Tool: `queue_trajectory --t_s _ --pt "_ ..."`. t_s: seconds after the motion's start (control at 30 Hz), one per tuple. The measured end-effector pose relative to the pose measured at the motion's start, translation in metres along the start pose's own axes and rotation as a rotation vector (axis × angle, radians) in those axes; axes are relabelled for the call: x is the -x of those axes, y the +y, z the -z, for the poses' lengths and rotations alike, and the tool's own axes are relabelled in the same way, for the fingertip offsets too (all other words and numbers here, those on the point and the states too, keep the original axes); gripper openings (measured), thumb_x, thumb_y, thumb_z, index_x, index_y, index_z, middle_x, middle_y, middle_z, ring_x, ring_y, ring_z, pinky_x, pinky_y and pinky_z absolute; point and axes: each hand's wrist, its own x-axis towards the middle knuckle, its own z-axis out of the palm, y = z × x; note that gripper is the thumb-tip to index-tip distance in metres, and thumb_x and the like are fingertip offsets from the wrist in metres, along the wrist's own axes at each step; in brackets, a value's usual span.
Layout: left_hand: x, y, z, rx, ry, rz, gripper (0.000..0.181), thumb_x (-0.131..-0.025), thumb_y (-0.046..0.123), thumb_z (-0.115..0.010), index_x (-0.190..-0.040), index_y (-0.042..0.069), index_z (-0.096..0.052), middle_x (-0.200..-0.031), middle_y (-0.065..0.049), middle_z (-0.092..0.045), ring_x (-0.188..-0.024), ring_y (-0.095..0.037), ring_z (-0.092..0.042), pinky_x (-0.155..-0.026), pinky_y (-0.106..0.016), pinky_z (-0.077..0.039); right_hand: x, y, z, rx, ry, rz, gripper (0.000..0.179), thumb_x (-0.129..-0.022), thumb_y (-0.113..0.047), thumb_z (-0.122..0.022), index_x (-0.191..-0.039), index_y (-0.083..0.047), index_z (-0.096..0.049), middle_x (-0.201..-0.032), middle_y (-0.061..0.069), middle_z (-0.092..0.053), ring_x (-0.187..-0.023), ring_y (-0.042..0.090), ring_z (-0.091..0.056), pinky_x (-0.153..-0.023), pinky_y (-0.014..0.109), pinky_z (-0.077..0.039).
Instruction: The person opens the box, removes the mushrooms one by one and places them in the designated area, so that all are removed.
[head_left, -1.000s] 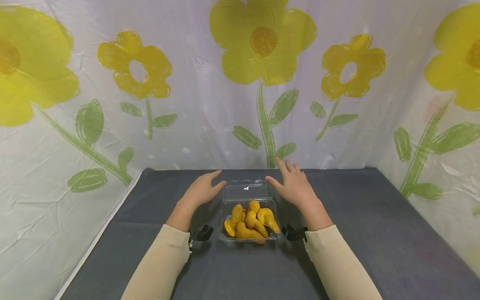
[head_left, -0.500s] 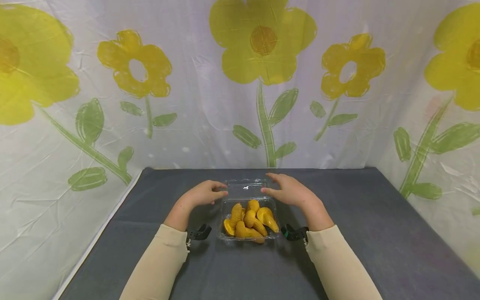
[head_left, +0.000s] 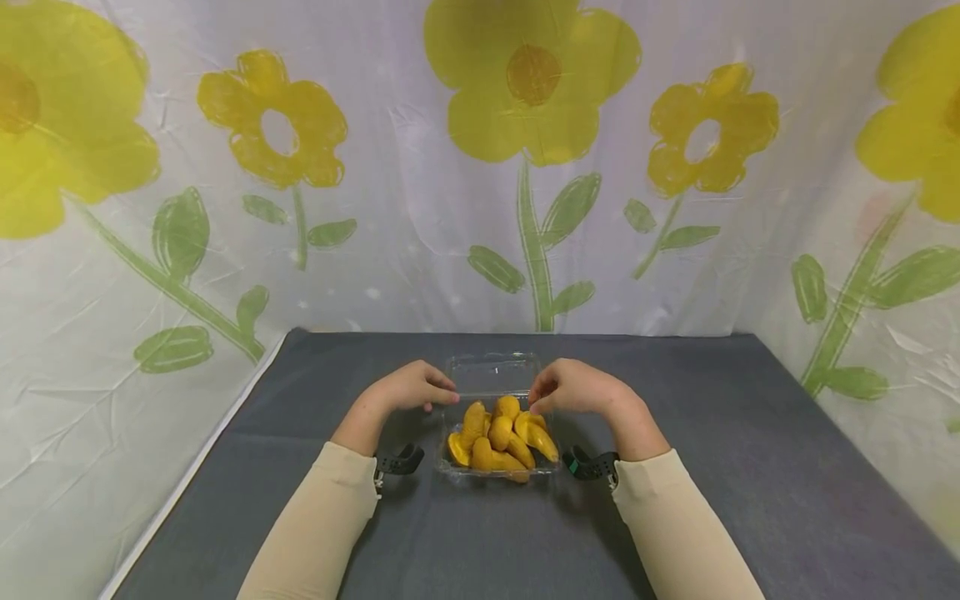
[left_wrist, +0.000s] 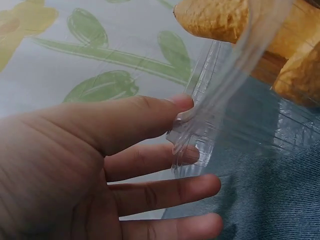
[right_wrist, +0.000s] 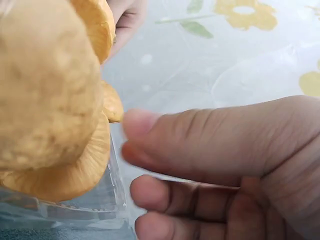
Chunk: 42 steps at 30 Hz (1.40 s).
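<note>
A clear plastic container stands on the table with its lid folded back. Several yellow-orange mushrooms fill the base. My left hand is at the back left corner; in the left wrist view its thumb and index finger pinch the plastic rim, other fingers loosely extended. My right hand is at the back right corner, thumb and index tips close together beside a mushroom and the rim, other fingers curled. I cannot tell whether the right fingertips hold the rim.
The dark grey table runs back to a white curtain printed with yellow flowers, which also hangs along both sides. A black wrist strap sits on each wrist.
My right hand has moved down and toward me, its spread fingers drawing together at the container's corner. The left hand has come slightly inward, its thumb now at the rim.
</note>
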Motion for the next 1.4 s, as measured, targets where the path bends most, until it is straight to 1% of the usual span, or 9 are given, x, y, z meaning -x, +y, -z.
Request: queue_trajectory --t_s 0.13,0.3,0.4,0.6,0.73,0.83,1.0,1.17,1.4 --pt "-0.002 0.0 0.0 0.012 0.008 0.005 0.039 -0.098 0.031 -0.073 -0.129 0.007 -0.073 -0.123 -0.006 -0.07 -0.081 -0.025 -0.066 -0.088 -0.047 -0.052 -0.001 0.0 -0.002 0.012 -0.051 -0.015 0.013 -0.092 -0.015 -0.078 -0.104 -0.01 -0.079 -0.099 -0.002 -0.073 -0.088 0.015 -0.066 -0.083 0.041 -0.055" --pt "-0.002 -0.001 -0.001 0.018 0.007 0.0 0.04 -0.098 0.031 -0.073 -0.129 0.006 -0.073 -0.123 -0.007 -0.07 -0.08 -0.025 -0.066 -0.088 -0.046 -0.052 -0.004 0.0 -0.006 0.043 -0.073 -0.037 0.014 -0.093 -0.015 -0.078 -0.106 -0.011 -0.081 -0.102 -0.001 -0.074 -0.091 0.014 -0.068 -0.086 0.043 -0.055" --pt "-0.002 -0.002 -0.002 0.023 0.004 0.0 0.039 -0.098 0.031 -0.073 -0.128 0.006 -0.073 -0.121 -0.006 -0.07 -0.08 -0.025 -0.066 -0.088 -0.046 -0.052 -0.005 0.002 -0.008 0.055 -0.067 -0.044 0.012 -0.093 -0.014 -0.077 -0.104 -0.011 -0.081 -0.098 -0.003 -0.074 -0.088 0.014 -0.067 -0.084 0.042 -0.055" --pt "-0.003 -0.003 -0.002 0.043 -0.006 0.013 0.039 -0.098 0.033 -0.073 -0.128 0.008 -0.073 -0.117 -0.003 -0.07 -0.085 -0.025 -0.067 -0.089 -0.047 -0.052 -0.005 0.003 -0.008 0.068 -0.053 -0.044 0.006 -0.093 -0.012 -0.076 -0.098 -0.013 -0.081 -0.093 -0.004 -0.072 -0.083 0.014 -0.064 -0.078 0.038 -0.053" --pt "-0.005 -0.004 -0.001 0.047 -0.013 0.005 0.039 -0.098 0.033 -0.072 -0.128 0.007 -0.072 -0.116 -0.003 -0.07 -0.087 -0.025 -0.068 -0.089 -0.047 -0.052 -0.003 0.002 -0.006 0.057 -0.041 -0.041 0.004 -0.093 -0.012 -0.077 -0.095 -0.014 -0.08 -0.091 -0.004 -0.071 -0.081 0.016 -0.061 -0.075 0.037 -0.051" --pt "-0.006 -0.005 -0.001 0.061 -0.022 0.0 0.042 -0.099 0.033 -0.072 -0.131 0.006 -0.07 -0.117 -0.003 -0.07 -0.086 -0.024 -0.068 -0.089 -0.047 -0.052 -0.001 0.001 -0.004 0.036 -0.024 -0.03 0.005 -0.093 -0.012 -0.076 -0.095 -0.014 -0.079 -0.091 -0.004 -0.07 -0.08 0.017 -0.06 -0.074 0.038 -0.05" --pt "-0.006 -0.009 -0.002 0.088 -0.032 0.009 0.042 -0.099 0.032 -0.072 -0.132 0.006 -0.069 -0.118 -0.003 -0.07 -0.084 -0.022 -0.067 -0.087 -0.045 -0.053 0.002 0.001 -0.002 0.026 0.001 0.004 0.006 -0.095 -0.013 -0.074 -0.098 -0.015 -0.078 -0.088 -0.003 -0.069 -0.081 0.021 -0.061 -0.073 0.038 -0.05" --pt "-0.006 -0.01 -0.001 0.103 -0.035 -0.002 0.043 -0.099 0.032 -0.071 -0.132 0.005 -0.069 -0.117 -0.004 -0.07 -0.084 -0.022 -0.067 -0.085 -0.044 -0.053 0.002 0.0 0.001 0.029 0.021 0.012 0.006 -0.097 -0.014 -0.072 -0.098 -0.016 -0.077 -0.086 -0.003 -0.069 -0.083 0.023 -0.063 -0.076 0.038 -0.051" --pt "-0.007 -0.012 0.0 0.116 -0.035 0.0 0.035 -0.099 0.032 -0.072 -0.125 0.008 -0.071 -0.113 -0.003 -0.069 -0.084 -0.023 -0.067 -0.082 -0.043 -0.053 0.001 -0.001 0.0 0.032 0.023 0.03 0.005 -0.096 -0.012 -0.072 -0.099 -0.014 -0.076 -0.086 -0.003 -0.069 -0.082 0.022 -0.064 -0.075 0.038 -0.051"
